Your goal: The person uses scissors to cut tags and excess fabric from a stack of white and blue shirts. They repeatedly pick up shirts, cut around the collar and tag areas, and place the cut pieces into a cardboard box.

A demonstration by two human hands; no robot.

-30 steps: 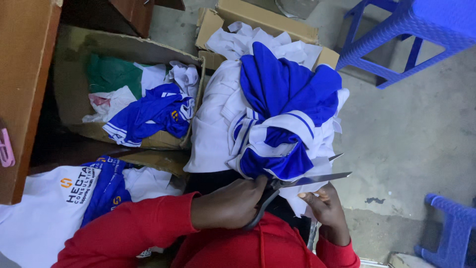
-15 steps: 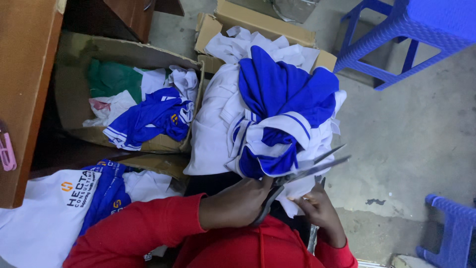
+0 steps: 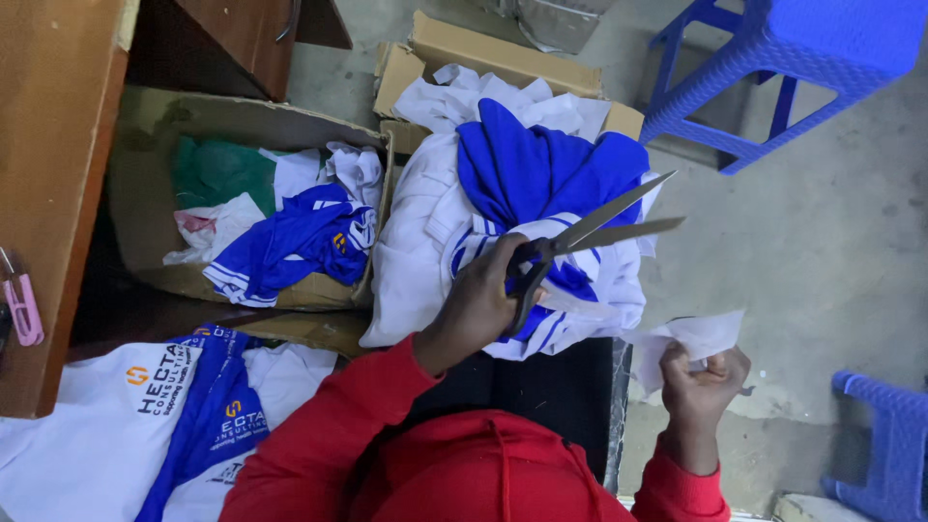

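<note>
Left hand: the left hand [image 3: 478, 304] sits just below centre, fingers curled through the handles of the scissors [image 3: 590, 232] and gripping them.
Scissors: the blades point toward 2 o'clock and stand parted in a narrow V. Nothing lies between them. They hover over the pile's right edge.
Right hand: the right hand [image 3: 704, 377], at 4 o'clock from the left hand, has its fingers closed in a pinch on a white scrap [image 3: 691, 338].
Scrap: it is small and crumpled, and stands up out of the pinch. It is apart from the blades and just beside the pile.
Pile: a pile [image 3: 522, 174] of blue and white garments is heaped on the lap, reaching up to 12 o'clock against an open box [image 3: 503, 48].
Progress: as I judge it, one cut is done, since the scrap hangs free of any garment. The blades are open with no cloth in them, so no cut is under way. The heap looks mostly unworked.
Left side: a second box [image 3: 155, 126] at 10 o'clock holds blue, white and green cloth. A white and blue shirt [image 3: 116, 425] lies at 8 o'clock.
Surroundings: blue stools stand at 1 o'clock [image 3: 802, 58] and 4 o'clock [image 3: 884, 435], on a grey floor [image 3: 822, 251].
</note>
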